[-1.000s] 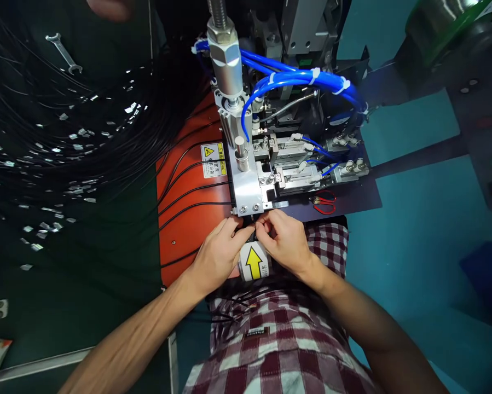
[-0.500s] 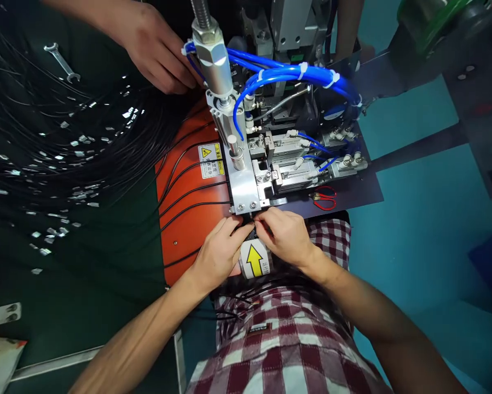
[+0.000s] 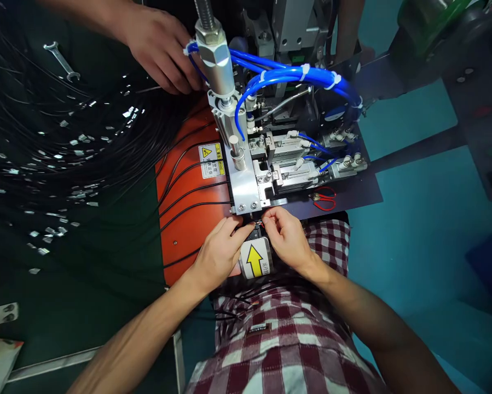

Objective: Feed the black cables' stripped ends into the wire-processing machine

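Observation:
Both hands meet at the front end of the metal machine (image 3: pixel 246 189), just above the white label with a yellow arrow (image 3: pixel 254 261). My left hand (image 3: pixel 220 247) is closed, its thumb and forefinger pinching at the end of a black cable that is mostly hidden beneath the fingers. Thin wires (image 3: pixel 259 223), partly reddish, show between the two hands. My right hand (image 3: pixel 285 234) pinches the tips of these wires between thumb and forefinger. Several black cables (image 3: pixel 196 206) run across the orange plate (image 3: pixel 180 224) into the machine's left side.
Red-handled snips (image 3: pixel 324 199) lie right of the machine. A large bundle of black cables with silvery ends (image 3: pixel 81 142) spreads at left, near a wrench (image 3: pixel 62 60). Another person's hand (image 3: pixel 166 52) is at the upper left of the machine. Blue air tubes (image 3: pixel 295 74) arch overhead.
My right hand has shifted slightly right, and the thin wires between the hands now show. My left hand stays in place. The other person's hand has moved slightly right.

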Tool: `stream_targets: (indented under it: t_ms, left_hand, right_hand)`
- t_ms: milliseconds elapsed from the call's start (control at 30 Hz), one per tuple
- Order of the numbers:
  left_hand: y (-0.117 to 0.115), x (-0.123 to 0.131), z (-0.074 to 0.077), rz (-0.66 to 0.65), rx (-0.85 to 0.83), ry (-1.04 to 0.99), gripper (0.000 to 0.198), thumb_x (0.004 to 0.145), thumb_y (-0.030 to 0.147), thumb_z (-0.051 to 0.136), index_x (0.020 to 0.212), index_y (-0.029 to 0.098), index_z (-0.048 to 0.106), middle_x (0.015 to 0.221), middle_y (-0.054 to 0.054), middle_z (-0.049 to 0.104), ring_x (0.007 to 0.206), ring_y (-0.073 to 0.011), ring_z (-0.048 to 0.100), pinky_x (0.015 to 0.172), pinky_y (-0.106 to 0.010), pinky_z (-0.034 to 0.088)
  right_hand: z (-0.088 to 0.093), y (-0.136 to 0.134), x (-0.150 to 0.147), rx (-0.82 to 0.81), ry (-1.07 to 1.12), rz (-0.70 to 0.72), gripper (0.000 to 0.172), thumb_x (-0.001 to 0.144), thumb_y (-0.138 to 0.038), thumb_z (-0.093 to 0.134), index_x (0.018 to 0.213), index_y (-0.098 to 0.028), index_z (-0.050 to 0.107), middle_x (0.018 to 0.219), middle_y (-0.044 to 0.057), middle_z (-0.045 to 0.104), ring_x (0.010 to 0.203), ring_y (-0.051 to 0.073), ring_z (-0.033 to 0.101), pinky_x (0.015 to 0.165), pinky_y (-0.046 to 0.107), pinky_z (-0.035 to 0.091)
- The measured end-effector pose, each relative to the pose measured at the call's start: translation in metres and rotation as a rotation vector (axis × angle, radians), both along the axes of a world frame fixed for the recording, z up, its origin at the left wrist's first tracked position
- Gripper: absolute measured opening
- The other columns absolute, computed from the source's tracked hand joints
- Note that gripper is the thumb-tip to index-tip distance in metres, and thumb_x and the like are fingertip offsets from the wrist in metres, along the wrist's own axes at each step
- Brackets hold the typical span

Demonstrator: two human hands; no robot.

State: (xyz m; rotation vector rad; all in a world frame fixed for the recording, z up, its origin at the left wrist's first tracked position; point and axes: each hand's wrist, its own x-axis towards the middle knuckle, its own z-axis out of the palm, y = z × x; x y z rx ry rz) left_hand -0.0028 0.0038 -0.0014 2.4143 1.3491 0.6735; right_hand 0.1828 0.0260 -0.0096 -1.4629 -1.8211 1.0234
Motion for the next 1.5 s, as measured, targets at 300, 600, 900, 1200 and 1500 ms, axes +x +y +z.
stream_targets:
  t_ms: [300, 600, 900, 1200, 1500]
  left_hand:
    - [0.000, 0.000, 0.002, -0.001, -0.011, 0.042, 0.031, 0.090, 0.009, 0.042, 0.112, 0.013, 0.063, 0.099, -0.012, 0.058, 0.090, -0.0207, 0.055, 0.073, -0.032, 0.053]
    - [-0.001, 0.001, 0.002, 0.001, 0.033, 0.119, 0.033, 0.090, 0.009, 0.039, 0.112, 0.013, 0.064, 0.095, -0.012, 0.057, 0.089, -0.0214, 0.055, 0.072, -0.031, 0.050]
    - [-0.005, 0.004, 0.012, 0.001, 0.099, 0.319, 0.033, 0.089, 0.014, 0.044, 0.117, 0.012, 0.062, 0.097, -0.014, 0.057, 0.087, -0.0259, 0.049, 0.070, -0.037, 0.043]
    - [-0.011, 0.007, 0.010, 0.009, 0.056, 0.318, 0.036, 0.091, 0.013, 0.040, 0.124, 0.011, 0.054, 0.100, -0.014, 0.055, 0.087, -0.0244, 0.049, 0.071, -0.036, 0.045]
    - [-0.008, 0.009, 0.010, 0.010, 0.021, 0.234, 0.035, 0.091, 0.013, 0.039, 0.119, 0.009, 0.060, 0.096, -0.014, 0.058, 0.083, -0.0235, 0.050, 0.070, -0.034, 0.044]
  right_hand:
    - [-0.009, 0.008, 0.001, -0.345, 0.229, -0.028, 0.020, 0.089, -0.032, 0.046, 0.076, -0.018, 0.053, 0.060, -0.003, 0.049, 0.049, 0.011, 0.044, 0.047, 0.024, 0.036]
    - [-0.005, -0.009, 0.012, -0.300, 0.230, -0.164, 0.020, 0.085, -0.036, 0.058, 0.081, -0.017, 0.062, 0.061, -0.003, 0.051, 0.052, 0.010, 0.043, 0.048, 0.022, 0.035]
    - [0.005, -0.009, 0.004, -0.049, 0.018, -0.068, 0.011, 0.086, -0.023, 0.054, 0.080, -0.018, 0.062, 0.066, 0.000, 0.056, 0.057, 0.012, 0.049, 0.055, 0.024, 0.039]
    - [-0.003, 0.009, 0.022, 0.143, -0.012, 0.223, 0.012, 0.091, -0.020, 0.047, 0.086, -0.018, 0.058, 0.076, 0.002, 0.059, 0.067, 0.014, 0.053, 0.064, 0.026, 0.040]
    - [-0.013, 0.018, 0.027, 0.242, -0.035, 0.320, 0.009, 0.090, -0.018, 0.048, 0.088, -0.019, 0.057, 0.079, 0.003, 0.064, 0.068, 0.015, 0.055, 0.065, 0.026, 0.041]
